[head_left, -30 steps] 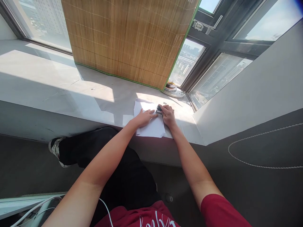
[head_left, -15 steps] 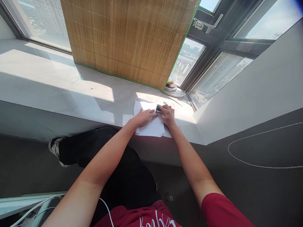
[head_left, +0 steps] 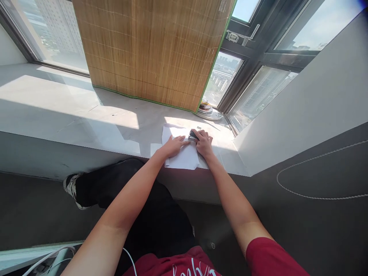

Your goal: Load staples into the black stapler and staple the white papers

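Gripping stapler point(head_left: 192, 136) in right hand point(head_left: 204, 144) at right edge of paper point(head_left: 186, 160), on windowsill point(head_left: 71, 111). Touching paper with left hand point(head_left: 173, 147), fingers spread. Probably light, stiff stapler: hold around body. Likely limp, creasable paper.

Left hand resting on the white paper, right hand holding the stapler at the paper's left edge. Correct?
Wrong edge: the head view shows the left hand on the white paper, the right hand holding the stapler at the paper's right edge.
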Tool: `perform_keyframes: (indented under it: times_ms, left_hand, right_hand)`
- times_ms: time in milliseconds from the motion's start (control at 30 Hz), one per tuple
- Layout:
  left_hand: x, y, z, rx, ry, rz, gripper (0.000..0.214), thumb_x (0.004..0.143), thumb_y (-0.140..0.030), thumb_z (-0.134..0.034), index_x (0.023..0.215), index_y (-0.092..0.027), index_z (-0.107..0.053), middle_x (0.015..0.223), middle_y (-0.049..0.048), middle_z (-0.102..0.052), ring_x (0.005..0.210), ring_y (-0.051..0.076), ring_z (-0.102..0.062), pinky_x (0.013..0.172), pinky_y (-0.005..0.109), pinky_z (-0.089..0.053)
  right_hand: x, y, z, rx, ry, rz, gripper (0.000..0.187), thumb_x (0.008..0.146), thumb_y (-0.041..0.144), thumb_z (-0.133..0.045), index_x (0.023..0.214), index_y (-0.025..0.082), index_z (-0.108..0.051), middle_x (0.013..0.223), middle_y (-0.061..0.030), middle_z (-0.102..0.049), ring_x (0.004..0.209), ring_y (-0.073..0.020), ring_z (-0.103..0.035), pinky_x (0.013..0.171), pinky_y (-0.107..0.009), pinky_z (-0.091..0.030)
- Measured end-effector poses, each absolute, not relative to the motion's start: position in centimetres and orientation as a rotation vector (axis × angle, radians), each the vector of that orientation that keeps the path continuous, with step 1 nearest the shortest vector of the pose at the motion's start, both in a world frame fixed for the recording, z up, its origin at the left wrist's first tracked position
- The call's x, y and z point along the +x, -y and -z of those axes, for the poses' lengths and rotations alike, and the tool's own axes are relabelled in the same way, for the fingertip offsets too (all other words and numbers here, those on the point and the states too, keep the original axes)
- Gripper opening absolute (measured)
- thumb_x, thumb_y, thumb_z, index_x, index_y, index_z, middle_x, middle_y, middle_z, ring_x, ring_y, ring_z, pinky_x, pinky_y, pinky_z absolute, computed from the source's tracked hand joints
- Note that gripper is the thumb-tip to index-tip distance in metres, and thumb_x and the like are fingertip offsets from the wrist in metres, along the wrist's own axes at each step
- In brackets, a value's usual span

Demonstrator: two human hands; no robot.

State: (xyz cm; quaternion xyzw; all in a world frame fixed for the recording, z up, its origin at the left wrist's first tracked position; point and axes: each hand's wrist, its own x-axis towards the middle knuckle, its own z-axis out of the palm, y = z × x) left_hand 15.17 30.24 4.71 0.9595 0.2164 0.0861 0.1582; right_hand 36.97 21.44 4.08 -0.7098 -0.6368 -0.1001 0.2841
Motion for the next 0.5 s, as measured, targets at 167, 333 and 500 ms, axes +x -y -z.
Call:
perform_keyframes:
  times_ms: [167,333,500]
  left_hand:
    - [15.0,-30.4,-4.5,2.749,-0.644,-0.209,0.067,0.106,-0.007,-0.031,0.159,-0.036,-0.059,0.178,0.0057,-0.039,0.167,0.031,-0.032,0.136,0.067,-0.019]
    - [15.2,-30.7,-4.4,2.711,-0.654,-0.292,0.069,0.098,-0.001,-0.036,0.156,-0.029,-0.061,0.173,0.0082,-0.048,0.163,0.028,-0.038,0.135,0.063,-0.024]
    - [14.1,-32.3,-5.7,2.336,-0.784,-0.852,0.067,0.085,0.003,-0.037,0.139,-0.019,-0.069,0.147,0.0099,-0.07,0.138,0.022,-0.062,0.122,0.042,-0.049]
  right_hand:
    - [38.7,-21.8,-2.6,-1.94,1.278,0.342,0.052,0.097,0.022,-0.05,0.146,0.031,-0.067,0.116,-0.0137,-0.062,0.111,-0.0347,-0.053,0.101,-0.058,-0.042]
    - [39.7,-22.0,-1.6,-1.931,1.071,0.415,0.039,0.098,0.036,-0.056,0.133,0.021,-0.068,0.107,-0.0168,-0.066,0.104,-0.036,-0.059,0.091,-0.054,-0.051]
    - [38.5,-21.8,-4.1,-1.889,1.109,0.374,0.027,0.098,0.039,-0.059,0.117,0.021,-0.068,0.11,-0.017,-0.071,0.103,-0.0356,-0.066,0.089,-0.052,-0.055]
